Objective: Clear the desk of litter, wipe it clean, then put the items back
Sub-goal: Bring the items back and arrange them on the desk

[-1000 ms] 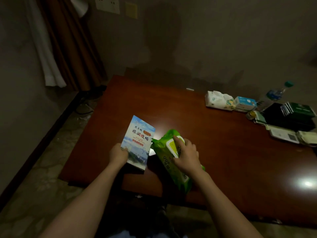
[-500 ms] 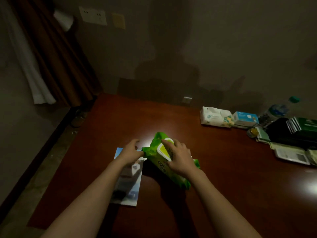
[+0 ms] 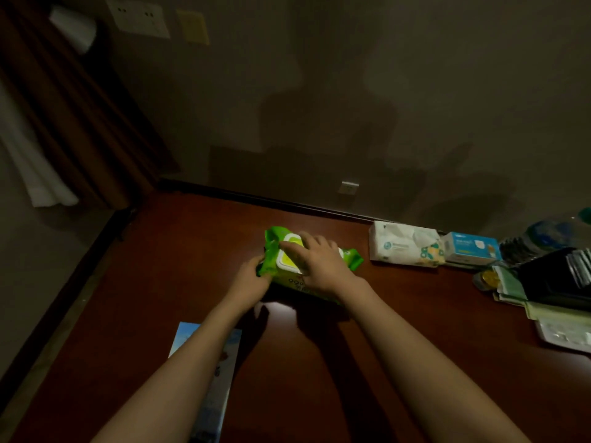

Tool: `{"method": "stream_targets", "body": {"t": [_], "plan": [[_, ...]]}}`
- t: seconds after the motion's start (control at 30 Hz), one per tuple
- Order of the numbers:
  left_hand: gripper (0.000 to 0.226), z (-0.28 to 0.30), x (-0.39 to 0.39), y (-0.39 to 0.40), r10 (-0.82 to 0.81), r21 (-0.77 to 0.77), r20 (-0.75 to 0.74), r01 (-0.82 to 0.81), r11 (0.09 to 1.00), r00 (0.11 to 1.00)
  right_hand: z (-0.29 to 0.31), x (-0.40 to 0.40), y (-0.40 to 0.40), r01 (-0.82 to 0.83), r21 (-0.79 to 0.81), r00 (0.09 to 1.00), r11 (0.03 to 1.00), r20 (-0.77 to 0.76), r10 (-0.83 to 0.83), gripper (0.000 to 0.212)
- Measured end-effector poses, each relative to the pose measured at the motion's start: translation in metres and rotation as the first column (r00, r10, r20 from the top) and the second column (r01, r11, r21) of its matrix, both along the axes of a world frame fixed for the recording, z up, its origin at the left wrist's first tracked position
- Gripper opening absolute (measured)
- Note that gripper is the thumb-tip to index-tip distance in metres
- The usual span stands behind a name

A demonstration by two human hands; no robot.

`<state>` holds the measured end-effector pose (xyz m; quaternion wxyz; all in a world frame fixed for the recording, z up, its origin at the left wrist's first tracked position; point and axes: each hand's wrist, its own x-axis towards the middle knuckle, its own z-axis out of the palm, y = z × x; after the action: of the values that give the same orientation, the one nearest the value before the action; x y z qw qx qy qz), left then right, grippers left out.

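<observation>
Two bare forearms, no sleeves.
Left hand [image 3: 248, 281] and right hand [image 3: 319, 263] ungloved, without rings, watch or bands at wrists; arms uncovered right down to lower frame edge; short nails, dimly lit.

You are looking at what seems a dim hotel or guest room: a dark red wooden desk [image 3: 319, 362] is standing against a plain wall, brown curtains [image 3: 73, 123] are hanging at the upper left, wall sockets [image 3: 140, 16] are showing above, and leaflets [image 3: 511, 289] are lying at right.
</observation>
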<state>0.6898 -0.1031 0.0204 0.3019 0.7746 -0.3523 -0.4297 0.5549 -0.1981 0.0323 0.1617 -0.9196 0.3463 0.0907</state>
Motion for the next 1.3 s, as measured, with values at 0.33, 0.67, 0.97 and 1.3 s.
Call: {"method": "stream_targets", "body": {"t": [0.33,0.67,0.97,1.3], "plan": [[0.051,-0.025,-0.016,-0.035,0.134,0.071,-0.043,-0.13,0.989,0.99,-0.045,-0.059,0.031,0.689,0.439,0.595,0.577,0.112,-0.796,0.1],[0.05,-0.034,-0.021,-0.083,0.227,-0.022,-0.094,-0.23,0.973,0.969,-0.04,-0.056,-0.047,0.605,0.466,0.65,0.645,0.179,-0.738,0.08],[0.052,-0.043,-0.036,-0.121,0.2,-0.043,-0.124,-0.207,0.977,0.972,-0.036,-0.076,-0.083,0.617,0.433,0.679,0.657,0.129,-0.722,0.074],[0.05,-0.019,-0.049,-0.082,-0.048,0.024,0.445,0.041,0.999,0.894,-0.011,-0.098,-0.034,0.641,0.424,0.601,0.639,0.241,-0.762,0.04]]}}
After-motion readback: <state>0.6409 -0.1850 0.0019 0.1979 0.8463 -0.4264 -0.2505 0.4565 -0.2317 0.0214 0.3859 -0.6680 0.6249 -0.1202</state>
